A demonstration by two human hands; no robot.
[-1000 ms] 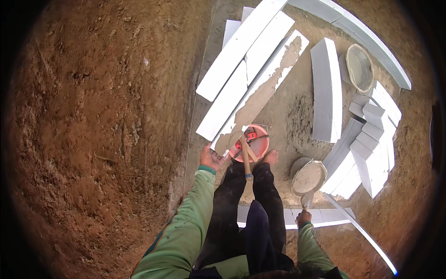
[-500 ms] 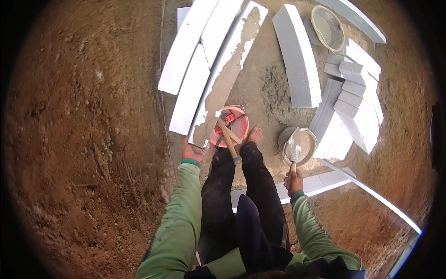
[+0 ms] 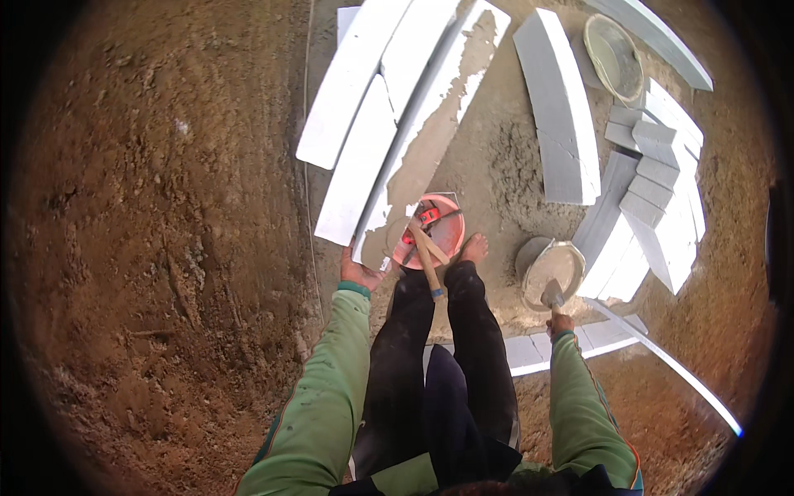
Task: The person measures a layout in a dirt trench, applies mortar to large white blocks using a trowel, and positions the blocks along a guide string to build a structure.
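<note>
My left hand (image 3: pixel 361 271) grips the near end of a long white block (image 3: pixel 420 169), its fingers along the left side and thumb to the right. Grey-brown mortar coats much of that block's upper face, with ragged white edges showing. In my right hand (image 3: pixel 561 323) is a trowel (image 3: pixel 552 293), held by its handle; the blade is over the near part of a mortar bucket (image 3: pixel 527 263). Between the block's end and my feet stands a pink bucket (image 3: pixel 451 237) holding red tools, with a wooden-handled tool (image 3: pixel 428 263) lying across it.
Two rows of white blocks (image 3: pixel 351 99) lie left of the coated one. Another long block (image 3: pixel 558 116) stands to the right, near a second bucket (image 3: pixel 614 58). Stacked and cut blocks (image 3: pixel 653 202) are at far right. A string (image 3: pixel 307 124) runs along the bare soil.
The trowel blade has turned, its face now darker, and my right hand has shifted rightward and nearer the bucket. My left hand keeps its place at the block's end. The whole view has shifted slightly.
</note>
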